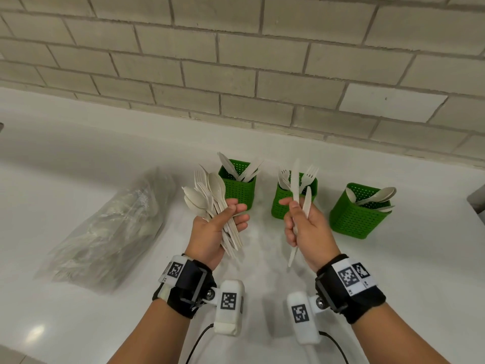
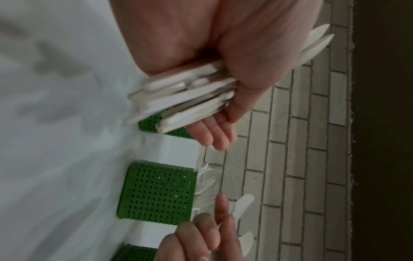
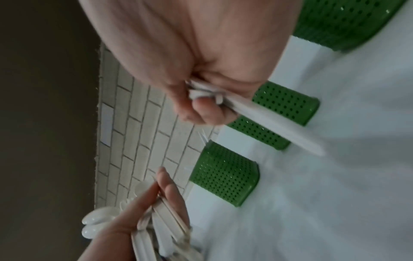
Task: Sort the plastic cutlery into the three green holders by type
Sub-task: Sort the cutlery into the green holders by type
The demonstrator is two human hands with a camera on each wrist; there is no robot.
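My left hand grips a mixed bundle of white plastic spoons and forks above the counter; their handles fan out below the palm. My right hand holds two white knives upright, their handles sticking out under the fingers. Three green perforated holders stand in a row behind the hands. The left holder has knives in it, the middle holder forks, the right holder spoons. Both hands hover just in front of the left and middle holders.
A clear plastic bag with more cutlery lies on the white counter to the left. A brick wall rises right behind the holders. A dark object shows at the right edge.
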